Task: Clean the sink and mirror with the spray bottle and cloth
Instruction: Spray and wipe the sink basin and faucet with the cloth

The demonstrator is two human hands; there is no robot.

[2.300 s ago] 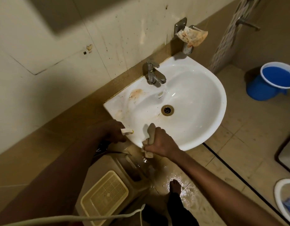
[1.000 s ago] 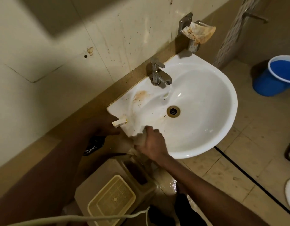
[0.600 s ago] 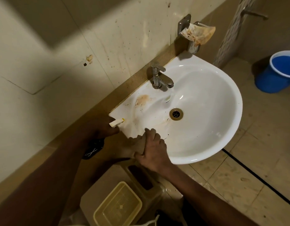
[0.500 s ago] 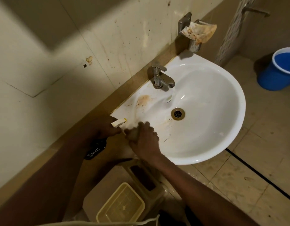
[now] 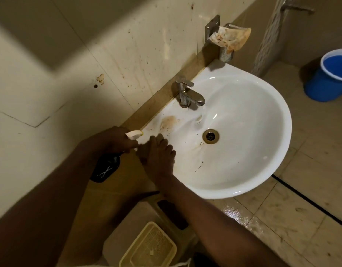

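A white wall-mounted sink (image 5: 243,132) is seen from above, with a brown stain (image 5: 169,121) on its ledge beside the metal tap (image 5: 187,95) and dark specks scattered around the drain (image 5: 210,136). A dark spray bottle (image 5: 106,167) is gripped by the left hand (image 5: 110,142) at the sink's near-left corner, its pale nozzle (image 5: 133,134) directed toward the basin. The right hand (image 5: 158,158) is laid on the sink's left rim with fingers curled; whether a cloth is held beneath it cannot be told. A blue bucket (image 5: 328,78) is seen on the tiled floor, well apart.
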